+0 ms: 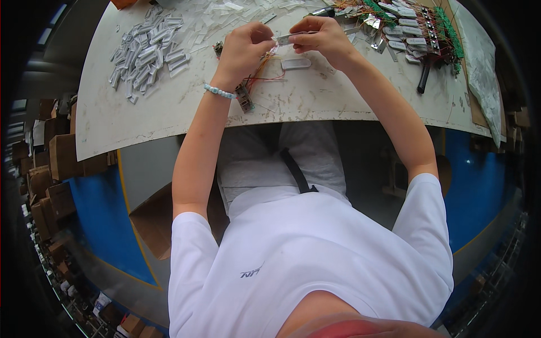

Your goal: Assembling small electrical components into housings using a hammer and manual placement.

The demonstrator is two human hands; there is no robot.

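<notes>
Landmark: pouch (296,63) lying on table (169,112). Just behind it, strip (287,38), pinched between left hand (245,48) and right hand (321,36). Left of pouch: wires (265,70), then small board (245,98). Far left: pile of sleeves (146,50). Far right: row of wired boards (414,28). Under table edge, left: carton (152,219).

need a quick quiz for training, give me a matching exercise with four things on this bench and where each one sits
Things:
1. small clear piece
2. pile of white pieces
3. white capsule-shaped part
4. black-handled tool

Places:
A. far left of the table
B. held between left hand and right hand
C. right side, near bundled boards
D. on the table just below the hands

Pairs: 1-B, 2-A, 3-D, 4-C
</notes>
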